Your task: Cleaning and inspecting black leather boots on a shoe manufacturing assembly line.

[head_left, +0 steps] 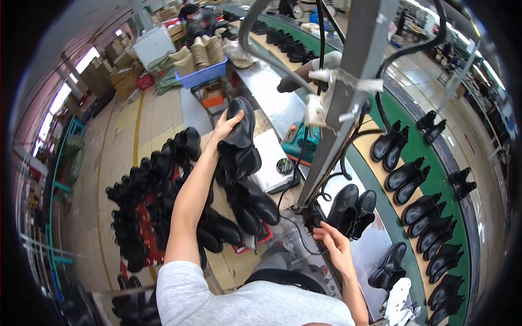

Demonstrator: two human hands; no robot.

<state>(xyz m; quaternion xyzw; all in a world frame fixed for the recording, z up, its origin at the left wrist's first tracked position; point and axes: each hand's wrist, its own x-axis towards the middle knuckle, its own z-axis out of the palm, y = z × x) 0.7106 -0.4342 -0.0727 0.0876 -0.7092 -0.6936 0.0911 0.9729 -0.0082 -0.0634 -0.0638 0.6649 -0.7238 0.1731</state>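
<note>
My left arm reaches forward, and my left hand is closed around a black ankle boot, its toe pointing up and away. Below it, more black boots lie bunched together. At the right, my right hand is open and holds nothing, its fingers loosely extended near the foot of the metal post. Just beyond those fingers, a pair of black boots stands on the metal worktop. Another black boot lies on that worktop, nearer to me, beside a white cloth.
A grey metal post with hanging cables rises between my hands. Beyond the worktop, a green conveyor carries several pairs of black boots. Rows of boots fill the left side. A blue crate holds beige shoe lasts.
</note>
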